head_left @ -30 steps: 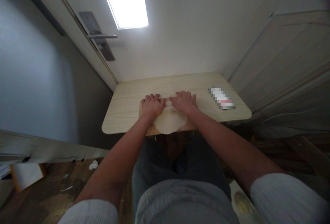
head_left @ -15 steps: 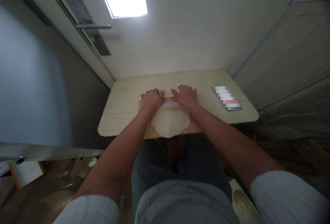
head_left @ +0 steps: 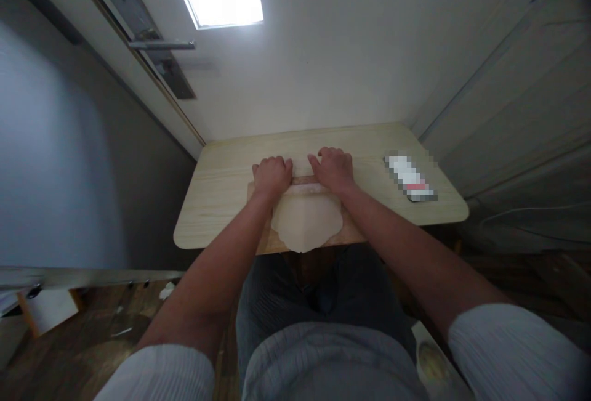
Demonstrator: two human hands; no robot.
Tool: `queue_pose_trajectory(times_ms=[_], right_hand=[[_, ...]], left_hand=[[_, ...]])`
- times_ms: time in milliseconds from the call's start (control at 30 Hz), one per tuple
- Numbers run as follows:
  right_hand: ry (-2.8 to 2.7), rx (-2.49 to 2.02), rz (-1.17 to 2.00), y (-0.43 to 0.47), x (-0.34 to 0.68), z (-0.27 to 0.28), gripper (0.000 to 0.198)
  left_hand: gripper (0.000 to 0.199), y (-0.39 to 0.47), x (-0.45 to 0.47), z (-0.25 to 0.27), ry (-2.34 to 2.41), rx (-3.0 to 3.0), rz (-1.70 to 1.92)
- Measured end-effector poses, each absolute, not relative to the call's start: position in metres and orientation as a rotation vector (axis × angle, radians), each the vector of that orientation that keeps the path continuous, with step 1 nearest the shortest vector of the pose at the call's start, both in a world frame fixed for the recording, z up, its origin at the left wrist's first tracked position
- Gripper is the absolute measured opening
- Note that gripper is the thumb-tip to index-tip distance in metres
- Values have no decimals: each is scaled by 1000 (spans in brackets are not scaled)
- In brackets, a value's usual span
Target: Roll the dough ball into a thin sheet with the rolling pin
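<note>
A pale, flattened sheet of dough [head_left: 307, 219] with a wavy front edge lies on a wooden board [head_left: 348, 233], and its tip hangs over the board's near edge. Across the back of the dough is a brown wooden rolling pin [head_left: 305, 180], of which only the middle stretch shows. My left hand [head_left: 273, 176] is closed over the pin's left part, knuckles up. On its right part rests my right hand [head_left: 334, 168], fingers curled over it and thumb pointing inward. Both hands hide the ends of the pin.
The board lies on a small light-wood table [head_left: 217, 198] pushed against a white door with a metal handle [head_left: 161, 45]. A phone-like object, blurred out [head_left: 410, 177], lies on the table's right side. Below right, a pale container [head_left: 434, 361] holds something yellowish.
Both hands stay on the rolling pin with almost no shift. The view has tilted slightly, and the dough's front edge appears a little lower.
</note>
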State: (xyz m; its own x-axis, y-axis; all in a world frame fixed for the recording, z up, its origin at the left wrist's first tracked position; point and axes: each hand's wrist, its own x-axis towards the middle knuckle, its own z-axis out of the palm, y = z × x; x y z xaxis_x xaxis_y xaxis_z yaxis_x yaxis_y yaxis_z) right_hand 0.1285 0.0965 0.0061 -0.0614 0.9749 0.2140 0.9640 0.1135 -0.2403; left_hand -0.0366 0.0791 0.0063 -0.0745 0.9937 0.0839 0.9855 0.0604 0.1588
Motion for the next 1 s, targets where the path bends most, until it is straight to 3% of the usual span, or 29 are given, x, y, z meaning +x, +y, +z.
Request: queue_pose_trajectory(times_ms=[1000], right_hand=[[-2018, -2009, 74, 36, 132, 4, 54]], left_hand=[[44, 9, -29, 17, 2196, 2213, 278]])
